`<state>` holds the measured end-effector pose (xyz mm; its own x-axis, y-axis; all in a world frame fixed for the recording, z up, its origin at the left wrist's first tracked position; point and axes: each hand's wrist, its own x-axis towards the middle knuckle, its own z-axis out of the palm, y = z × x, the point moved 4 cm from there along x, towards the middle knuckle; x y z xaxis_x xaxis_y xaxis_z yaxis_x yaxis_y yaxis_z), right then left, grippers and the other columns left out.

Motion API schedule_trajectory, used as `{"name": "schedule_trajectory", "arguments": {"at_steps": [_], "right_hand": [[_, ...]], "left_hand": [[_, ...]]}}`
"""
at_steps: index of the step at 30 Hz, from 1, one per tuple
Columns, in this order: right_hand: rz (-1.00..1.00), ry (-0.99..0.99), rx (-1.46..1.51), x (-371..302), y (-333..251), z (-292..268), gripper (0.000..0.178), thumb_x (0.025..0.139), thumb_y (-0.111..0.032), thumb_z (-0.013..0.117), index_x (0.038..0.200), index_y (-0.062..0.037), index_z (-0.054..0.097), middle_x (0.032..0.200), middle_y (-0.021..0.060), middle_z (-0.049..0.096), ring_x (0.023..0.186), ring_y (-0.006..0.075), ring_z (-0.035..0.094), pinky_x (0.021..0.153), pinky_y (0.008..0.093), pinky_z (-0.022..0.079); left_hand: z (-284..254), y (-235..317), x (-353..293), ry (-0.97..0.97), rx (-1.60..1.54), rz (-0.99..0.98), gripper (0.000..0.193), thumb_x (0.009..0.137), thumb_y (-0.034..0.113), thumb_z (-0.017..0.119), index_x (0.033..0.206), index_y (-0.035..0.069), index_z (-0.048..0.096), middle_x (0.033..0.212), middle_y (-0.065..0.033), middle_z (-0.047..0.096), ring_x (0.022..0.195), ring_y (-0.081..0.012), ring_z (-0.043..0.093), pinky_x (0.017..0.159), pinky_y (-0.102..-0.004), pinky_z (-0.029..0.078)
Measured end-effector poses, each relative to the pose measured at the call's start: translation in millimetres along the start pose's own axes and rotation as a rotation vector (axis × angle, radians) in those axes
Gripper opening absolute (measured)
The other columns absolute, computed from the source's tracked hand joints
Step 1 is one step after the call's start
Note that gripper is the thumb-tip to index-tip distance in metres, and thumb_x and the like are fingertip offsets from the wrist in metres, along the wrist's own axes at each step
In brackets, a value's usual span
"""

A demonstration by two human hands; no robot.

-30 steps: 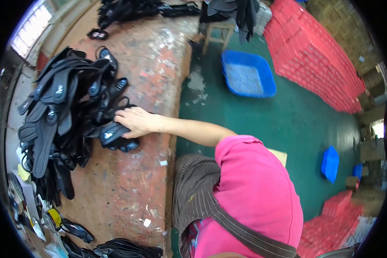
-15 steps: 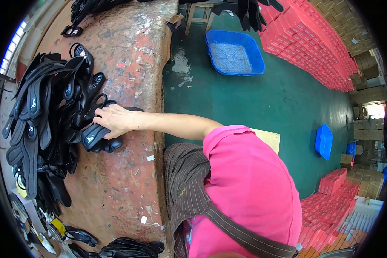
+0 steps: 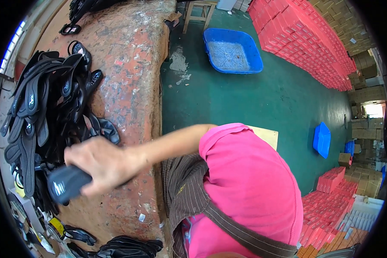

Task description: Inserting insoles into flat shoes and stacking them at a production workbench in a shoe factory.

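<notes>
A black sandal (image 3: pixel 63 188) with a padded footbed and a pale mark is held in my right hand (image 3: pixel 105 163), which is closed around it above the workbench (image 3: pixel 135 69). Motion blurs both the hand and the sandal. Beside them, on the bench's left, lies a heap of black sandals (image 3: pixel 32 101) with dark grey footbeds and looped straps. One more sandal (image 3: pixel 109 130) rests at the heap's edge, just past my wrist. My left hand is out of the picture.
More black footwear (image 3: pixel 129 248) lies at the bench's near end, and another pile (image 3: pixel 88 9) at the far end. Right of the bench stand a wooden stool (image 3: pixel 198 15), a large blue tub (image 3: pixel 234 51), a smaller blue bin (image 3: pixel 322 139) and stacked red boxes (image 3: pixel 301 38).
My right hand has lifted a sandal from the heap's edge and swung it toward the near end of the bench.
</notes>
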<state>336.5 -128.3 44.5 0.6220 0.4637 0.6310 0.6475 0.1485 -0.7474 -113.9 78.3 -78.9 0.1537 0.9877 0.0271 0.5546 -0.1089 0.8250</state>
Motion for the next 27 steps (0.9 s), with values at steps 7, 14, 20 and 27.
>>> {"name": "schedule_trajectory", "arguments": {"at_steps": [7,14,20,27], "right_hand": [[0.277,-0.665,0.425,-117,-25,122,0.060,0.060,-0.034,0.079,0.104,0.0002,0.056,0.095,0.0178,0.063,0.089,0.0381,0.063,0.074,0.0471,0.050],[0.235,-0.363,-0.112,-47,35,48,0.053,0.069,-0.033,0.078,0.109,-0.0012,0.063,0.105,0.0182,0.064,0.098,0.0340,0.064,0.085,0.0424,0.052],[0.006,-0.459,-0.381,-24,93,111,0.051,0.076,-0.030,0.079,0.113,0.0007,0.063,0.110,0.0204,0.065,0.102,0.0364,0.063,0.089,0.0415,0.051],[-0.031,-0.660,-0.079,-24,53,96,0.048,0.087,-0.015,0.070,0.131,0.0018,0.059,0.122,0.0223,0.063,0.111,0.0340,0.063,0.098,0.0373,0.047]], "left_hand": [[112,36,-16,-0.193,-0.739,-0.212,0.036,0.091,0.017,0.064,0.120,-0.004,0.061,0.109,-0.0148,0.065,0.092,-0.0200,0.064,0.082,-0.0367,0.055],[148,35,-46,-0.399,-0.703,-0.415,0.049,0.080,0.005,0.059,0.128,-0.001,0.054,0.108,-0.0079,0.063,0.090,-0.0185,0.062,0.079,-0.0303,0.052],[152,22,-34,-0.573,-0.178,-0.007,0.053,0.080,0.002,0.058,0.132,-0.004,0.055,0.102,-0.0165,0.070,0.080,-0.0191,0.067,0.074,-0.0315,0.053],[145,72,-24,-0.662,0.132,-0.037,0.043,0.077,0.001,0.057,0.118,-0.005,0.065,0.102,-0.0255,0.070,0.086,-0.0327,0.072,0.081,-0.0382,0.054]]}}
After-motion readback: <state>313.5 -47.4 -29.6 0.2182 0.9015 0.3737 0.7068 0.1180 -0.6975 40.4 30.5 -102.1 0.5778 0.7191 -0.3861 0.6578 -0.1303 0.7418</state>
